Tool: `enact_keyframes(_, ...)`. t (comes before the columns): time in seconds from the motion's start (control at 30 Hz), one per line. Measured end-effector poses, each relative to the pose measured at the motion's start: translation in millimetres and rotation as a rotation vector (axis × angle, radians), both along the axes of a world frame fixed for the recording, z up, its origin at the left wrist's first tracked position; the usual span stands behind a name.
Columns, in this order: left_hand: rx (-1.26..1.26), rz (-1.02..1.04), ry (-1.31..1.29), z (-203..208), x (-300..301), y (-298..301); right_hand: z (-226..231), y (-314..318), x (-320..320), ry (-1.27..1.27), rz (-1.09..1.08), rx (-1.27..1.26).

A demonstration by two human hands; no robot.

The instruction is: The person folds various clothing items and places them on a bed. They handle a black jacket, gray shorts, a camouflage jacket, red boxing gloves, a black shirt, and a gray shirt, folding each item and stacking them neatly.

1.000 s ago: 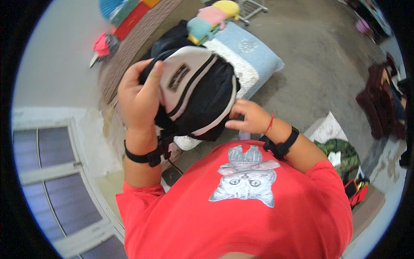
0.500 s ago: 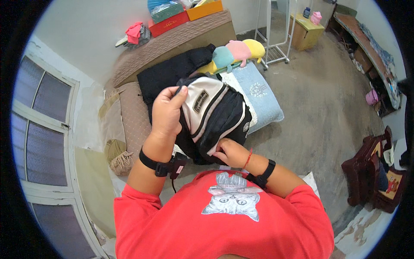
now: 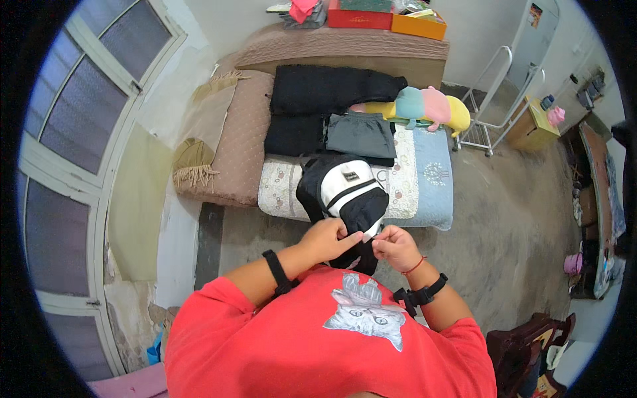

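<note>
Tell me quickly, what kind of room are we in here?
Probably a lived-in bedroom or sitting room at home: a low daybed with folded dark clothes and a pastel plush toy, tall frosted windows, and both hands on a black-and-white backpack.

- The backpack [image 3: 345,196] lies mid-frame on the near edge of the bed [image 3: 424,192], just above both hands.
- The left hand [image 3: 328,240] and right hand [image 3: 396,247] sit side by side at the backpack's lower end, touching it.
- Folded trousers [image 3: 361,134] lie above the backpack, beside a folded jacket [image 3: 328,89] further up.
- A plush toy [image 3: 424,106] lies right of the jacket.
- Boxes [image 3: 385,16] rest on the headboard [image 3: 345,43], top centre.
- A window [image 3: 73,132] fills the left edge.
</note>
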State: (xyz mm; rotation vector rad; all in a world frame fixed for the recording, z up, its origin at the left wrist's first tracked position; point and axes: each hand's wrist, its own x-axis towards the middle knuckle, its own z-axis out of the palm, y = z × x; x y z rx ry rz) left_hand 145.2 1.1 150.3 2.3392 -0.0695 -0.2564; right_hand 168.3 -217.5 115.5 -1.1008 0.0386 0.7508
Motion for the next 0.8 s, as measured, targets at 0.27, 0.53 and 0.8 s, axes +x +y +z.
enact_keyframes(0.27, -0.388, 0.178, 0.174, -68.2, 11.1, -20.8, 11.2, 15.1, 0.4, -0.190, 0.191, -0.058)
enact_keyframes(0.53, -0.182, 0.112, -0.117, -22.3, 40.9, -42.0, 24.4, -8.8, 5.8, -1.216, -0.035, -0.804)
enact_keyframes(0.8, -0.118, -0.025, -0.238, 48.4, 69.7, -32.9, -5.5, -81.5, 63.7, -0.388, -0.173, -0.800)
